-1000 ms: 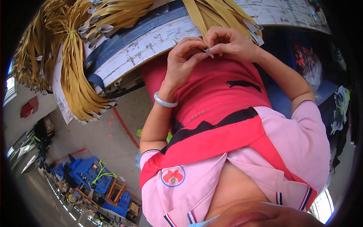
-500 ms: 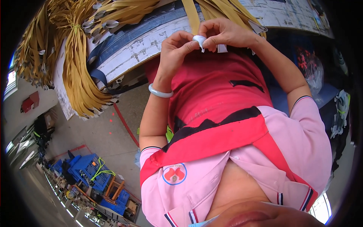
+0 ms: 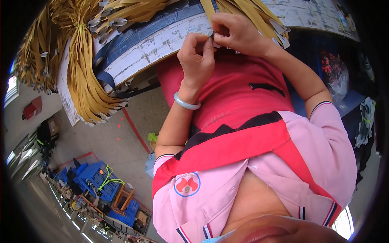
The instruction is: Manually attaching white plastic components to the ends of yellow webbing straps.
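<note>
both hands have shifted right along the worktable edge [image 3: 162, 44]. left hand [image 3: 197, 54] and right hand [image 3: 239, 34] pinch a yellow strap's end [image 3: 211, 16], with the white piece seen a moment ago now hidden.

Worktable [image 3: 154, 44] spans the top of the view. A bundle of straps [image 3: 85, 77] hangs over its left edge; further straps [image 3: 251, 12] lie on it, right of centre. Left hand [image 3: 197, 56] and right hand [image 3: 237, 34] meet at its near edge. Crates [image 3: 95, 182] sit on the floor, lower left.

left hand [image 3: 197, 54] pinching, right hand [image 3: 237, 34] pinching — fingertips meeting
</note>
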Demonstrator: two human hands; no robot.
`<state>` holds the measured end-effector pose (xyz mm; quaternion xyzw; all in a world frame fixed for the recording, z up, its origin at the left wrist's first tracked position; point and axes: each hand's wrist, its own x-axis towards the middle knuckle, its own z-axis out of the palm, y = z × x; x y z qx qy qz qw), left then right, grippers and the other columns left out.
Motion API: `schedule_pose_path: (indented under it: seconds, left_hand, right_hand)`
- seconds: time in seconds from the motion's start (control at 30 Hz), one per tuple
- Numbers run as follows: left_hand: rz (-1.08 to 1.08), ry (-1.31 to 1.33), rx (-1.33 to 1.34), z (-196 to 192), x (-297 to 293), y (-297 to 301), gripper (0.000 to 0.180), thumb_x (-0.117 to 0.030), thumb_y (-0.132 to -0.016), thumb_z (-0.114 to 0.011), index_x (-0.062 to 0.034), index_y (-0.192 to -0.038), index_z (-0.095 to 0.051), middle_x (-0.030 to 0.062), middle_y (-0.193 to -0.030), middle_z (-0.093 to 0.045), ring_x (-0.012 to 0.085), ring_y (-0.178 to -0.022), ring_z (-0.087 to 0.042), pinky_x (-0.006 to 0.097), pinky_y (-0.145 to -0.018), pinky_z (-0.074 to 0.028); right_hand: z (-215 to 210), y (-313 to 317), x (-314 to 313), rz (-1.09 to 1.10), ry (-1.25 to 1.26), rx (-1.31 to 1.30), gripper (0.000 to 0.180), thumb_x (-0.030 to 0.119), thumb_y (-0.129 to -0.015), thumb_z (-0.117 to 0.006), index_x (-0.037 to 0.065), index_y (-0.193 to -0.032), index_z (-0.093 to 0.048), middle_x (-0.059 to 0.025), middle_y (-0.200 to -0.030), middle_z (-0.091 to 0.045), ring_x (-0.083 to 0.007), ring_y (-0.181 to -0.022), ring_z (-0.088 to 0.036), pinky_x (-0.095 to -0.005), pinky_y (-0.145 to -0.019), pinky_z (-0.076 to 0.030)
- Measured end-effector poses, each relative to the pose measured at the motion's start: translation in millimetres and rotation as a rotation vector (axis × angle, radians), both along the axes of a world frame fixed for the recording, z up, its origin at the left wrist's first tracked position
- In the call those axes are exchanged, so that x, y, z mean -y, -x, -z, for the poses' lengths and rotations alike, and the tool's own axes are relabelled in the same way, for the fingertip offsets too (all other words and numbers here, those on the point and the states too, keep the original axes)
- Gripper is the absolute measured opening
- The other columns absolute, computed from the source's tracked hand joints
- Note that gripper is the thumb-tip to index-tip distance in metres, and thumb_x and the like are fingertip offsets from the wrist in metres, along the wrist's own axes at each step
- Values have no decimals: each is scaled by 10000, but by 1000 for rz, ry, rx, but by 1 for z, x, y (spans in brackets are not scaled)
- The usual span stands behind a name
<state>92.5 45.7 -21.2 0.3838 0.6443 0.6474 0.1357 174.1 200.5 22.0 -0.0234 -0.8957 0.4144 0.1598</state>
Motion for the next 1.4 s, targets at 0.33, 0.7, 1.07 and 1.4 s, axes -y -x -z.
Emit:
schedule_pose_path:
  seconds: [0.33, 0.7, 1.07, 1.4]
  left_hand:
    - [160, 25, 87, -5, 8, 33, 158, 68, -832, -672, -8, -969, -653, 26, -732, -626, 111, -663, -631, 213, -615, -514]
    - [103, 114, -225, -3, 12, 22, 142, 19, -798, -729, -4, -807, -589, 112, -687, -585, 178, -591, -572, 292, -557, -460]
    - [86, 145, -59, 9, 21, 24, 110, -4, -830, -715, -5, -825, -605, 81, -700, -611, 145, -614, -576, 278, -579, -463]
    - [-505, -388, 334, -40, 93, 170, 126, -79, -988, -533, -5, -1084, -564, 93, -951, -631, 181, -757, -653, 317, -658, -578]
  right_hand:
    - [31, -7, -1, -52, 680, 116, 206, 203, -985, -587, 24, -1085, -599, -12, -847, -608, -72, -758, -587, -208, -700, -500]
    - [31, -5, -15, -25, 582, 200, 332, 365, -958, -622, 79, -791, -595, 42, -656, -520, -23, -537, -466, -194, -468, -370]
    - [31, -8, 5, 19, 730, 333, 334, 386, -936, -649, 82, -808, -597, 36, -662, -534, -32, -531, -491, -186, -483, -401]
    - [21, -56, -79, 323, 388, 141, 270, 324, -965, -624, 76, -859, -610, 64, -693, -508, -14, -600, -483, -189, -545, -398]
